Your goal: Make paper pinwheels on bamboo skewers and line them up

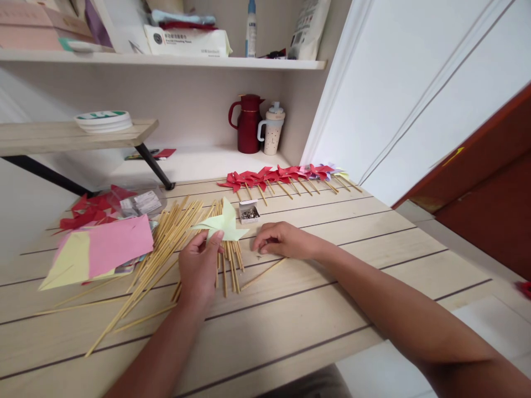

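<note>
Both forearms are bare from the wrists back to the frame's lower edge; no sleeves, cuffs, watch or bands show behind the fingers. The left hand [199, 265] and right hand [286, 241] wear no gloves, and no rings show. The nails look short and unpainted. Below the forearms, a strip of grey-brown clothing shows.
</note>
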A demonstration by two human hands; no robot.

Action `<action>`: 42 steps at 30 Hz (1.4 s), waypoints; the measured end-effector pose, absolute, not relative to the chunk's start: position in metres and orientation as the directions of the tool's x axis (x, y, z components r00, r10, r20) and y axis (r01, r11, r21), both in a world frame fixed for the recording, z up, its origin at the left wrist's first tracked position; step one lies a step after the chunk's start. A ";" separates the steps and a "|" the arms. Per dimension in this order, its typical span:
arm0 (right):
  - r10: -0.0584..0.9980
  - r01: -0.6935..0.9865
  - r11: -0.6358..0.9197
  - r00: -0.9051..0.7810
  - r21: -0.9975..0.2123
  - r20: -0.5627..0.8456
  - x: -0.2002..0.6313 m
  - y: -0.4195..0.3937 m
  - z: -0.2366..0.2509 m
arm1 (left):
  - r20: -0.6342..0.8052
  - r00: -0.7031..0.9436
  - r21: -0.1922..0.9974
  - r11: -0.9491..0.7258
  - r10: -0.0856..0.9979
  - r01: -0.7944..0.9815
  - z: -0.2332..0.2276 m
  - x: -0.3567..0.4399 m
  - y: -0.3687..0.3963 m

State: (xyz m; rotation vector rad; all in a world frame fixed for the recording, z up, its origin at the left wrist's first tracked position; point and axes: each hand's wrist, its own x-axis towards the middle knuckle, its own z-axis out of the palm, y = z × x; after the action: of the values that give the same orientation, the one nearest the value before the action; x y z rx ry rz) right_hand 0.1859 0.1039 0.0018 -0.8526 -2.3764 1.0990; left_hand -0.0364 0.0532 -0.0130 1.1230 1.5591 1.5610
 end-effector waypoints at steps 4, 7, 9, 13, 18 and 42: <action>0.633 0.332 0.539 -0.766 -0.774 0.112 0.181 0.100 0.002 | 0.119 -0.424 0.990 -0.076 0.898 0.115 -0.014 -0.036 0.054; 0.631 0.344 0.531 -0.770 -0.774 0.091 0.180 0.100 0.003 | 0.128 -0.417 0.989 -0.084 0.900 0.121 -0.014 -0.036 0.053; 0.634 0.355 0.525 -0.769 -0.773 0.078 0.182 0.100 0.003 | 0.126 -0.416 0.988 -0.078 0.901 0.131 -0.014 -0.037 0.053; 0.634 0.370 0.520 -0.772 -0.770 0.057 0.184 0.101 0.002 | 0.128 -0.417 0.987 -0.075 0.900 0.142 -0.013 -0.037 0.053; 0.655 0.391 0.491 -0.755 -0.778 0.034 0.183 0.101 0.003 | 0.141 -0.419 0.985 -0.084 0.897 0.152 -0.014 -0.037 0.053; 0.667 0.394 0.406 -0.745 -0.824 -0.028 0.180 0.095 0.006 | 0.158 -0.401 0.983 -0.107 0.902 0.147 -0.016 -0.036 0.053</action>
State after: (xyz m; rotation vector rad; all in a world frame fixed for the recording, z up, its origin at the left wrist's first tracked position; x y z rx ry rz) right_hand 0.1804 0.0955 0.0056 -0.9222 -2.3609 1.2595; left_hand -0.0364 0.0534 -0.0161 1.1740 1.5485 1.5670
